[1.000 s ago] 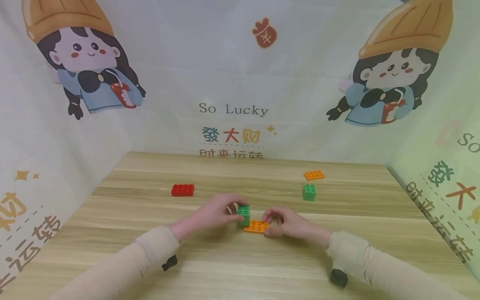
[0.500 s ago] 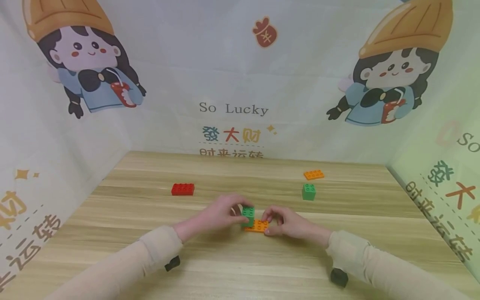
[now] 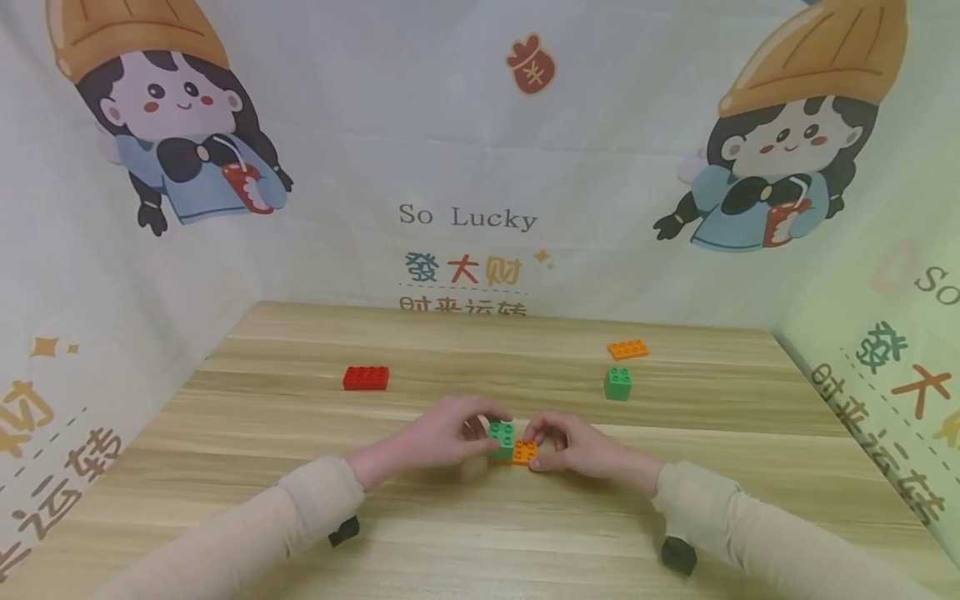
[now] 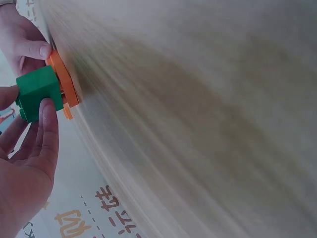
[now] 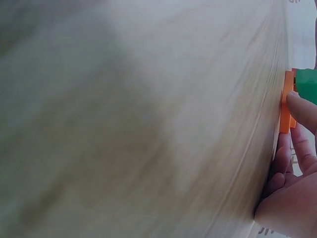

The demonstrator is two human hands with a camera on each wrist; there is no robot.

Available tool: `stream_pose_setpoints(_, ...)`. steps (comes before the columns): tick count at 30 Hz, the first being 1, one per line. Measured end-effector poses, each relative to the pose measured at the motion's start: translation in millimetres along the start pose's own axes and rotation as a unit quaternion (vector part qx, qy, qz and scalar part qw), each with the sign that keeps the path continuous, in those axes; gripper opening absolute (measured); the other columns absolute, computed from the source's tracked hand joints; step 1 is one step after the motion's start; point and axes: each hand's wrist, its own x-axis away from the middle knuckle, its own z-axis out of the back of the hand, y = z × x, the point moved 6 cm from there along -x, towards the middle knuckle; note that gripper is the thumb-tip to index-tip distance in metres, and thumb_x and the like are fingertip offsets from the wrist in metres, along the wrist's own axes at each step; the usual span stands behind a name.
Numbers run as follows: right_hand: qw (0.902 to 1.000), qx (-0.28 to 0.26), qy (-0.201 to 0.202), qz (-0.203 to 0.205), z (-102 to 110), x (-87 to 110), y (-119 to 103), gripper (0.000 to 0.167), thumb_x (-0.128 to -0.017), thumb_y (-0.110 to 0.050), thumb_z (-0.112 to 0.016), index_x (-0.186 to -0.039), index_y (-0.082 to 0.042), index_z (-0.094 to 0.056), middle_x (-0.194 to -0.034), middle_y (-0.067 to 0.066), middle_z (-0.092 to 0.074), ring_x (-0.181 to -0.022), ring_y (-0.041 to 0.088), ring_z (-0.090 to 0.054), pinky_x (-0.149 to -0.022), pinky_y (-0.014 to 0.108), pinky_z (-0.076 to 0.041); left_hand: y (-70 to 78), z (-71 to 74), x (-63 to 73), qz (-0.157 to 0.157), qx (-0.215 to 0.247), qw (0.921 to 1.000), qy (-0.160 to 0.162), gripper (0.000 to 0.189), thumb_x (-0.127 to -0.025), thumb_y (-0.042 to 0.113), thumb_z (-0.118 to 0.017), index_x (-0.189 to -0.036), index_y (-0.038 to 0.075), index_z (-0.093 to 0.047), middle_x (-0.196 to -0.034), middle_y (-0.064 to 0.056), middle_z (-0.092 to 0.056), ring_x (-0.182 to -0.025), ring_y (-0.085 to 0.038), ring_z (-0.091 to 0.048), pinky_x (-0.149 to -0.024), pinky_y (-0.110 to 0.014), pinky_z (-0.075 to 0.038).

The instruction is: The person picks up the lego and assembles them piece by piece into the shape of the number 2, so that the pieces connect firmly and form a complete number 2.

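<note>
My left hand (image 3: 452,432) pinches a green toy building brick (image 3: 502,447) between thumb and fingers. The brick overlaps the left half of a flat orange building plate (image 3: 524,457), whose right-hand studs show. In the left wrist view, orange studs show in a thin gap between the green brick (image 4: 38,89) and the plate (image 4: 64,79). My right hand (image 3: 581,446) grips the right end of that plate, low on the table. The right wrist view has its thumb against the plate's side (image 5: 286,109).
A red building brick (image 3: 366,378) lies at the back left of the wooden table (image 3: 480,533). Toward the back right stands a second green brick (image 3: 618,384), with another orange plate (image 3: 627,349) just behind it. A printed cloth (image 3: 337,167) encloses the table's back and sides.
My left hand has moved the green brick slightly right and down, from the orange plate's left edge to over its left half. My right hand has stayed put on the plate.
</note>
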Motion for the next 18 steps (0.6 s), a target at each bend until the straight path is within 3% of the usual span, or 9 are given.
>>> stream_pose_setpoints(18,1.0,0.001,-0.009,0.005,1.8,0.7,-2.5,0.027,-0.087,-0.017,-0.074,-0.11,-0.007,-0.062,-0.109,0.013,-0.062,-0.074,0.013,-0.043,-0.064,0.019,-0.036,-2.4,2.3,0.6,0.033,0.014,0.9993,0.009,0.026,-0.091,0.016,-0.071,-0.116,0.014,-0.065,-0.114,0.001,-0.07,-0.092,-0.007,-0.065,-0.082,-0.018,-0.055)
